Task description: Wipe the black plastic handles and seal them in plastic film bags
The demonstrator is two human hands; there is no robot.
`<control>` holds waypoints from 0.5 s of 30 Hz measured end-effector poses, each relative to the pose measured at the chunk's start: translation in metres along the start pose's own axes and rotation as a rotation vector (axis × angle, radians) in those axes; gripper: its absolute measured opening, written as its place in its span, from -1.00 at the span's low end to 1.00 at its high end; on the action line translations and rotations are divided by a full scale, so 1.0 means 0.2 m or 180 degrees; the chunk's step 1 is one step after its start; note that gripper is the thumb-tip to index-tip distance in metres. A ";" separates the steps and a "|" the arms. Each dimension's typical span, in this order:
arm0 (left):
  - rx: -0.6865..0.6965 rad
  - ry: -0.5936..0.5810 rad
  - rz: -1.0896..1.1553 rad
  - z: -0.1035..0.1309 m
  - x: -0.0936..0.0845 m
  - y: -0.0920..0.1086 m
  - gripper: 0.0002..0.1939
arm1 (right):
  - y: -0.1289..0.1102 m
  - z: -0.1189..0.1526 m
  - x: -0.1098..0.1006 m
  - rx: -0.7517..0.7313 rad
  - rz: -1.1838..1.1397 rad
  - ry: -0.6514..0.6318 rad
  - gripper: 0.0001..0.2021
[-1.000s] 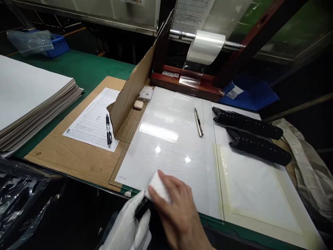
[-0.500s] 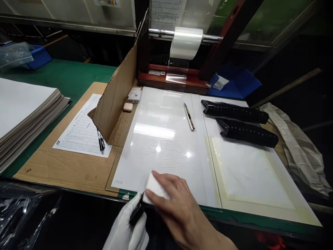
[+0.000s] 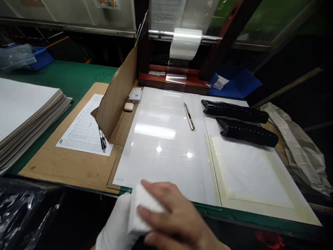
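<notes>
Biggest first. Green table (image 3: 78, 71), smooth matte top, extends under and beyond the white sheet (image 3: 166, 166). Use that sheet as landmark: glossy, finely wrinkled clear layer over it. Paper stack (image 3: 23, 100): well left of the sheet, flat, edges uneven. Flat cardboard (image 3: 65, 170): just left of it, brown, stiff-looking. Cardboard divider (image 3: 119, 90): upright along its left side, torn edge.

Two black parts, far one (image 3: 235, 111) and near one (image 3: 248, 133): right of the sheet, long, glossy, angular ends, row of small bright dots. Probably rigid plastic. Film roll (image 3: 186, 44): on a metal bar beyond its far edge, clear strip hanging down.

Right hand (image 3: 179, 218): bare, at the sheet's near edge, fingers clamped on the white block (image 3: 144, 199). Left hand (image 3: 114, 222): white fabric glove, against the block's left side, mostly hidden; can't tell its grip.

Block: squarish, matte, rounded edges. I'd guess light, soft, compressible, not slippery; squeeze the broad faces, fingers spread.

Smallest: cutter (image 3: 189, 116), slim, lying on the sheet.
</notes>
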State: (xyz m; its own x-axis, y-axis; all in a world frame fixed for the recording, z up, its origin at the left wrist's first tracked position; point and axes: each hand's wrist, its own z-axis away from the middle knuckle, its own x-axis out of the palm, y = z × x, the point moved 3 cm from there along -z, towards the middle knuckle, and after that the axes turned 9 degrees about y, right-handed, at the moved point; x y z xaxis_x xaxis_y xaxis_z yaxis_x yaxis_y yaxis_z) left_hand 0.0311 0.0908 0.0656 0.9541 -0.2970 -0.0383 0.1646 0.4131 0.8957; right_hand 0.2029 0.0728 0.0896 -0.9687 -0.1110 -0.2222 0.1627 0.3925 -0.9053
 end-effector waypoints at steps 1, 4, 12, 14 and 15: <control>0.0097 0.0062 -0.0100 -0.01 0.00 -0.01 -0.78 | 0.01 0.01 0.03 -0.0356 0.0253 -0.0136 -0.51; 0.0405 0.0333 -0.0249 -0.02 -0.01 -0.05 -0.81 | 0.08 0.03 0.09 -0.0272 0.0858 -0.0179 -0.53; 0.0365 0.0454 0.0165 -0.03 -0.01 -0.08 -0.81 | 0.10 0.02 0.12 -0.0245 0.1280 -0.0304 -0.50; 0.0079 0.0707 0.0527 -0.02 -0.01 -0.09 -0.79 | 0.09 0.01 0.12 -0.0235 0.1414 -0.0273 -0.45; -0.0103 0.0866 0.0722 -0.02 -0.02 -0.10 -0.79 | 0.09 0.00 0.14 -0.0396 0.1462 -0.0344 -0.45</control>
State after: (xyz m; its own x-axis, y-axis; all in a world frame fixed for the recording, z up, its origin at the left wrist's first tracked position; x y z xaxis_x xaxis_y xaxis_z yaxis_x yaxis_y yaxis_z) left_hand 0.0249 0.0873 0.0468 0.9983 0.0436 0.0394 -0.0553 0.4706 0.8806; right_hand 0.1786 0.0758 0.0670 -0.7758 0.0076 -0.6309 0.5386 0.5287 -0.6560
